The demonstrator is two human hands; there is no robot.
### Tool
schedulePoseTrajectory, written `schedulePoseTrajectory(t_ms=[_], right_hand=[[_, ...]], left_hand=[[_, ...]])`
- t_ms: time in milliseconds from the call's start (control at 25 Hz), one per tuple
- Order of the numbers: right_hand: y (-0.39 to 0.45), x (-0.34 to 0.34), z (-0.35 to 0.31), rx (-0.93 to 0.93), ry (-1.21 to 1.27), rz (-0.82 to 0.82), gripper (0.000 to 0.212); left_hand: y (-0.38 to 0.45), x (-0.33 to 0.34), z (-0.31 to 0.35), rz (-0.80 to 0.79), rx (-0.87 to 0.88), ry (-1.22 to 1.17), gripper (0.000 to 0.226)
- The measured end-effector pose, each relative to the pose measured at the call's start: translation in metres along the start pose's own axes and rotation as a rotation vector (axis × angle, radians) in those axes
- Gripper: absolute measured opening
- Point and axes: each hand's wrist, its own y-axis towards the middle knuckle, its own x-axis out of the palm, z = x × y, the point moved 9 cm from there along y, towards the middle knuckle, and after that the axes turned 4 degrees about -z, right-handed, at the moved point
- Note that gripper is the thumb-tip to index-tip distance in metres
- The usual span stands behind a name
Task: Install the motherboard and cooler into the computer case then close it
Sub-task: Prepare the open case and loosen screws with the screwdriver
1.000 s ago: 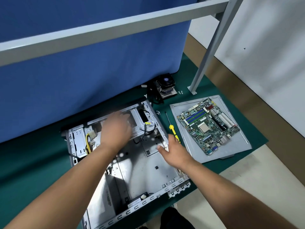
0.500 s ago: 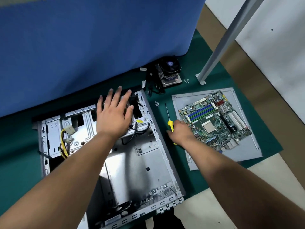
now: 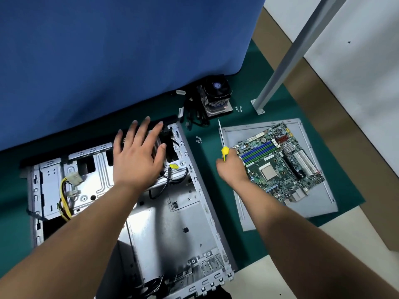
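Since the earlier frame the right hand has left the case wall and now curls round the yellow handle of the screwdriver, whose thin shaft points away towards the cooler. Meanwhile the left hand has spread out, fingers straight and grasping nothing, flat over the drive cage at the far end of the computer case.

That case lies open on its side on the green surface, its floor bare, so the board is not yet in. Just to its right the motherboard rests on the grey side panel, apart from the case. The cooler stands further back by the blue screen, with small screws loose near it.

I judge the motherboard light and stiff but fragile: it is best lifted by its bare edges with both hands, clear of the socket, slots and capacitors. The cooler looks denser, with sharp fins; its sides offer the safest hold. Loose cables in the case may snag.
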Motion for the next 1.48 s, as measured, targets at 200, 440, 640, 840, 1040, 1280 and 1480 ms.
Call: schedulePoseTrajectory(t_ms=[200,440,640,840,1040,1280,1480], right_hand=[[0.053,-0.076,-0.031,-0.07,0.102,0.229,0.031],[0.146,-0.12,-0.001,0.132,0.342,0.342,0.031],[0.19,-0.121,0.008,0.181,0.069,0.375,0.035],[0.196,-0.114,0.009,0.14,0.045,0.422,0.032],[0.198,-0.109,0.003,0.093,-0.048,0.424,0.029],[0.178,-0.101,-0.01,0.012,-0.021,0.391,0.02],[0.086,-0.08,-0.035,-0.145,0.424,0.243,0.011]], left_hand=[[0.012,-0.009,0.001,0.04,-0.07,-0.089,0.045],[0.046,-0.003,0.012,0.048,-0.141,-0.009,0.039],[0.045,0.001,0.013,0.116,-0.119,0.056,0.039],[0.045,0.003,0.011,0.121,-0.13,0.074,0.037],[0.046,0.003,0.011,0.117,-0.136,0.063,0.036],[0.048,0.003,0.01,0.111,-0.148,0.071,0.038],[0.046,0.0,0.01,0.057,-0.123,-0.027,0.04]])
